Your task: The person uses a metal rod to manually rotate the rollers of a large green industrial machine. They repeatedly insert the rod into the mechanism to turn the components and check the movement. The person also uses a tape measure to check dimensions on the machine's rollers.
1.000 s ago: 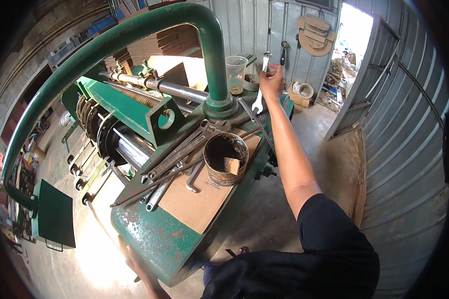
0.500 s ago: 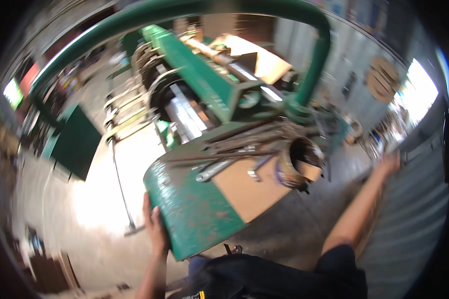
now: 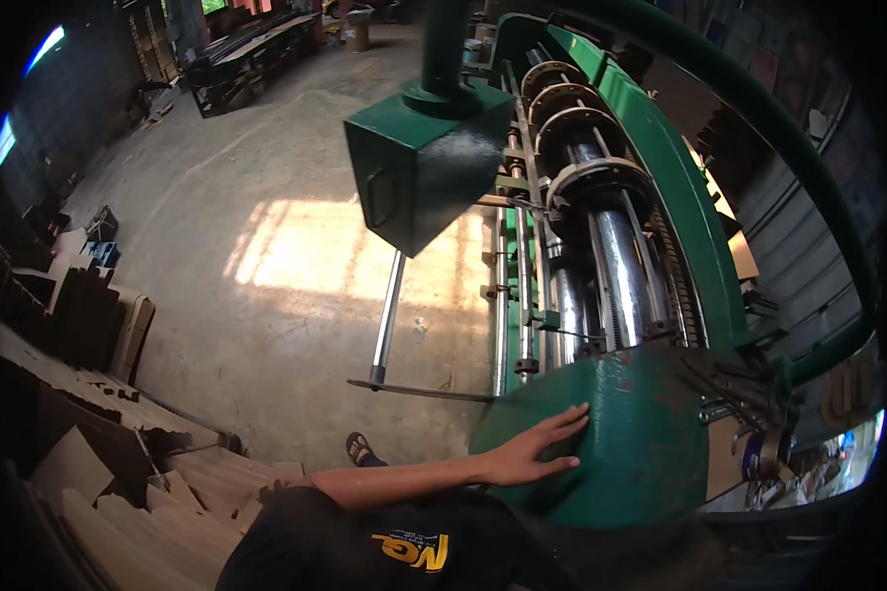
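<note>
My left hand (image 3: 537,451) is open, its fingers spread and pointing right. It rests on, or just over, the rounded green metal cover (image 3: 641,433) at the near end of a long machine. My left forearm (image 3: 394,481) reaches across in front of my body. Beyond the cover run shiny metal rollers (image 3: 621,261) and several ring-shaped discs (image 3: 596,182). Dark bar-like tools (image 3: 724,389) lie on the cover's right side next to a round tin (image 3: 767,455), and brown cardboard (image 3: 724,458) lies under them. My right hand does not show.
A green box (image 3: 414,163) hangs from a thick green pipe (image 3: 759,89) arching overhead. A metal rod (image 3: 389,315) stands left of the rollers, meeting a flat bar (image 3: 424,392) low down. Stacked brown cardboard (image 3: 158,492) lies at the near left. A long table (image 3: 256,44) stands far back.
The view has swung left. My left hand has gone from the cover's left edge to its top. My right hand, stretched out to the right before, has left the view.
</note>
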